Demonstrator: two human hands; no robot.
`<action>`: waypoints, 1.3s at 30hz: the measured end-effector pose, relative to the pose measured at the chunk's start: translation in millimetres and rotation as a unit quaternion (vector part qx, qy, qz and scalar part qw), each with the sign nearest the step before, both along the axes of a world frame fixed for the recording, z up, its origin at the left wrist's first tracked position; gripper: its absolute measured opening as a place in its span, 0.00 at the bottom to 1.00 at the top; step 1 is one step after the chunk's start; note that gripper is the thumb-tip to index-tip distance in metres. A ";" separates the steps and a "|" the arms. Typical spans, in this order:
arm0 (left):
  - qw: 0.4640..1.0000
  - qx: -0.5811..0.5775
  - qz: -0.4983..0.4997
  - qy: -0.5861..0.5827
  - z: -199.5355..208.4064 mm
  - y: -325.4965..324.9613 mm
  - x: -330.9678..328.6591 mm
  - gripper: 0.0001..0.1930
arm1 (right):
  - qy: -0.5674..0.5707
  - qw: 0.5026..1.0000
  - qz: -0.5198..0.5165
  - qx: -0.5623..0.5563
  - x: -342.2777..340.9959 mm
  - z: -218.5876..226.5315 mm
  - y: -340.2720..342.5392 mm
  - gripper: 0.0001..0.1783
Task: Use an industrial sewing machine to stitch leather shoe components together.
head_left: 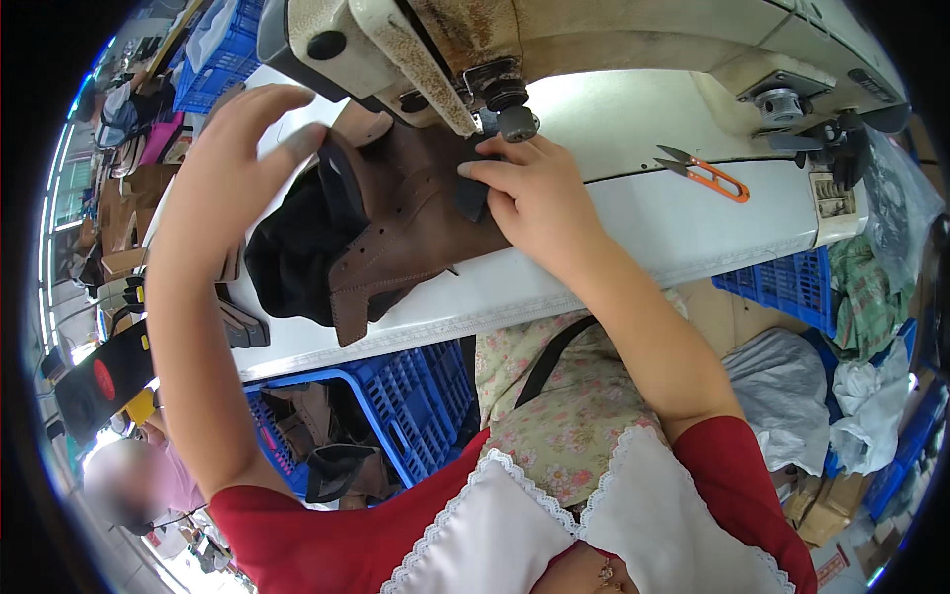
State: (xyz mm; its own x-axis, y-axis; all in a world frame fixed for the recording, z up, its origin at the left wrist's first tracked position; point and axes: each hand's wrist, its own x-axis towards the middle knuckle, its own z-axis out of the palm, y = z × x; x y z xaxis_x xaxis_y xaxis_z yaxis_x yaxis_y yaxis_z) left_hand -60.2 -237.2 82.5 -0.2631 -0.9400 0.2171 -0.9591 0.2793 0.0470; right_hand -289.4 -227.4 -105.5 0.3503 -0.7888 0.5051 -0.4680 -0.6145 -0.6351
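A brown leather shoe upper [421,223] with punched holes and a black lining [287,247] lies on the white sewing machine table, its far part beneath the machine's head. Close by the needle area, my right hand [544,198] pinches a small dark strip [472,198] against the leather, thumb and fingers closed. My left hand [242,148] arches over the left end of the upper, thumb and fingers apart. Its thumb tip is beside the raised brown edge; whether it touches is hard to tell.
The sewing machine [614,45] spans the far side. Orange-handled thread snips [705,176] lie right of my right hand. Dark pieces [242,322] rest at the table's left end. A blue crate [396,416] of brown pieces stands below the front edge; another person [139,485] is at lower left.
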 end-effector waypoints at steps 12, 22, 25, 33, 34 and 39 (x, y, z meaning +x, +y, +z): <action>0.915 0.398 -0.024 -0.065 -57.4 -77.9 -24.7 0.40 | 0.031 0.999 -0.005 0.011 -0.8 0.1 9.7 0.14; 0.926 0.374 0.027 0.038 -114.3 -62.3 -4.2 0.34 | 0.056 0.998 -0.010 0.005 0.5 3.8 9.4 0.16; 0.928 0.368 0.011 0.055 -124.7 -61.0 3.0 0.34 | 0.077 0.997 0.000 0.028 0.4 5.4 8.2 0.14; 0.966 0.250 -0.003 -0.065 -145.4 -62.1 10.0 0.39 | 0.101 0.995 0.008 0.004 -3.1 8.9 7.5 0.14; 0.965 0.249 0.005 -0.085 -146.1 -61.5 9.8 0.38 | 0.096 0.995 0.007 0.006 -2.8 8.9 7.5 0.14; 0.967 0.249 0.043 -0.017 -145.5 -55.2 7.1 0.36 | 0.079 0.997 0.011 0.010 -5.7 7.8 3.7 0.13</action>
State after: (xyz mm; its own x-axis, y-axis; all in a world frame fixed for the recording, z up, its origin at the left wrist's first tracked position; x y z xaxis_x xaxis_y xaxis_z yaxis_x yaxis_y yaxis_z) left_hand -53.1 -292.4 -63.0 -0.1789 -0.9442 -0.2764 -0.9811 0.1500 0.1226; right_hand -295.1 -223.7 -97.7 0.4411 -0.7899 0.4260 -0.5501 -0.6130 -0.5671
